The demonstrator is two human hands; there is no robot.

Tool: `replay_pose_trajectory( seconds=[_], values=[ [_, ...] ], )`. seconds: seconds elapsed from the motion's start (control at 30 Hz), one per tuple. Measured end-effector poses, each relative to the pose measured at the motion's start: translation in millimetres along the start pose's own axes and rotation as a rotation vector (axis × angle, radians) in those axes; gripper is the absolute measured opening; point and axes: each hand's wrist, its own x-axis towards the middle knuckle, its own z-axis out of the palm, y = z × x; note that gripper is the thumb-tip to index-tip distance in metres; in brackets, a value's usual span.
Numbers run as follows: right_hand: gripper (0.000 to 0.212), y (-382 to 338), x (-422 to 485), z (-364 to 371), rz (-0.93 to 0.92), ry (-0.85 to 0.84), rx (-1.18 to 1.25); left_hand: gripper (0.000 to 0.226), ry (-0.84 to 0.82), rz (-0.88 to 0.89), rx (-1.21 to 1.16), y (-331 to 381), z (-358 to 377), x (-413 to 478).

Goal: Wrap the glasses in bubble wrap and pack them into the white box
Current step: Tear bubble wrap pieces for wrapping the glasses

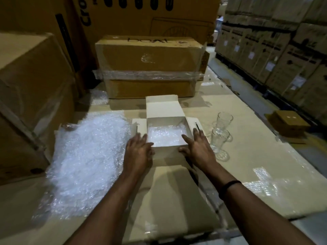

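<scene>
On the flat cardboard [177, 191] sits the open white box [166, 152], with some bubble wrap [166, 137] inside. The left hand [138, 151] and right hand [198, 149] press its near corners with straight fingers. Two bare glasses [220, 141] stand just beside the right hand. A bubble wrap heap [88, 152] lies on the left. A big brown box [150, 68] stands behind.
</scene>
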Motion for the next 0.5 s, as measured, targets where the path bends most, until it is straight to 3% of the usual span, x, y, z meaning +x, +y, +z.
replay_pose_trajectory(
  seconds=[0.13,0.27,0.37,0.5],
  values=[
    [0.040,5,-33,-24,-0.003,0.314,0.241,0.020,0.168,0.006,-0.045,36,-3,-16],
    [0.024,53,-46,-54,0.043,0.642,0.367,0.022,0.055,0.091,-0.265,90,20,-25],
    [0.023,101,-32,-73,0.197,0.624,0.425,0.029,-0.056,0.062,-0.324,132,33,-19],
    [0.036,160,10,-68,0.344,0.360,0.365,0.048,-0.137,-0.054,-0.364,185,41,13]
  ],
)
